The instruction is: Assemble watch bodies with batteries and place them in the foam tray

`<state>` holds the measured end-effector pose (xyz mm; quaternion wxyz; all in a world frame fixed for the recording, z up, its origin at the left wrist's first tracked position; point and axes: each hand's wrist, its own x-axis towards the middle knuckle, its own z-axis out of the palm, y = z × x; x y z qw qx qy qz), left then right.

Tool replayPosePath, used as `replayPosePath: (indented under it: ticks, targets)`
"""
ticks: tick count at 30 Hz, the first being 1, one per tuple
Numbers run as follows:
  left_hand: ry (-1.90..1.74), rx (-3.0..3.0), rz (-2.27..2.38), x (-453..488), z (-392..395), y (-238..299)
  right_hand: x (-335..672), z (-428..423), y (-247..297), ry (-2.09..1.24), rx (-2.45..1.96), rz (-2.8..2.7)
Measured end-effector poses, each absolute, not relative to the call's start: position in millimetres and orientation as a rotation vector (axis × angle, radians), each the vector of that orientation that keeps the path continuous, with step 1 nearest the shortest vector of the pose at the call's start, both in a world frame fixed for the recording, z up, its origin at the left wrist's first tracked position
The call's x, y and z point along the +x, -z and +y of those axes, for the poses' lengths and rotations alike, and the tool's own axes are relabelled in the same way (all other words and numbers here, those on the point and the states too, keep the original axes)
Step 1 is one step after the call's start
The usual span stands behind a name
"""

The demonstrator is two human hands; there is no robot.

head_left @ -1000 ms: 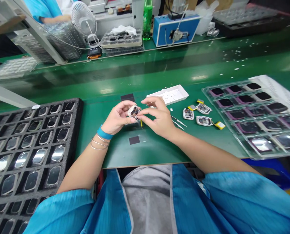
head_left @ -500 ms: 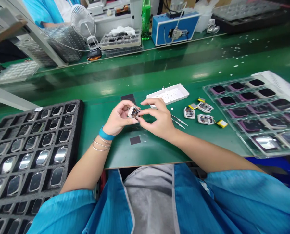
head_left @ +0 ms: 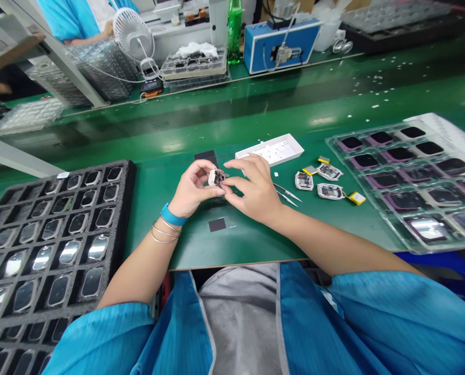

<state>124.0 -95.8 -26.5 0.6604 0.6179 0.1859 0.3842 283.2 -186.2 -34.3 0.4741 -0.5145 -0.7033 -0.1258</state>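
Note:
My left hand point(head_left: 195, 190) grips a small white smartwatch case point(head_left: 217, 178) by its side, with the open face and dark electronics showing. The thumb and middle finger of my right hand point(head_left: 253, 187) pinch at the right edge of that case, and the index finger is lifted; any tiny part between those fingertips is hidden. Tweezers point(head_left: 289, 195) lie on the bench just right of my right hand. Beyond them are several more opened watch cases point(head_left: 330, 191), some with a yellow-edged battery point(head_left: 356, 198) hanging out. Behind my right hand stands a white box point(head_left: 285, 150) holding small white pieces.
On the left, a black foam tray point(head_left: 127, 208) holds rows of watch units. A clear plastic tray point(head_left: 392, 221) with dark screens sits on the right. Dark squares point(head_left: 217, 224) lie on the green bench. A fan point(head_left: 134, 34) and a co-worker's blue sleeve point(head_left: 56, 21) are across the bench.
Both hands have shifted slightly right with the watch case, which is now turned a little more on edge. Across the bench, the co-worker's hand has come up beside the fan.

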Motion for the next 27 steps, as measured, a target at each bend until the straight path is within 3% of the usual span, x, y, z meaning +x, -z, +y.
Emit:
replayPosePath:
  ticks: [6,16,27]
  targets:
    - [-0.842,1.333,0.443,121.8,-94.2,22.4,294.3,-181.8,25.8,0.232,-1.236,-1.783]
    - [-0.644,1.123,0.445,111.8,-93.2,19.3,393.0,-154.8,40.0,0.220,-1.571,-1.457]
    - [-0.528,1.103,0.418,114.1,-94.9,22.1,297.7,-183.0,19.3,-0.368,-1.135,-1.534]
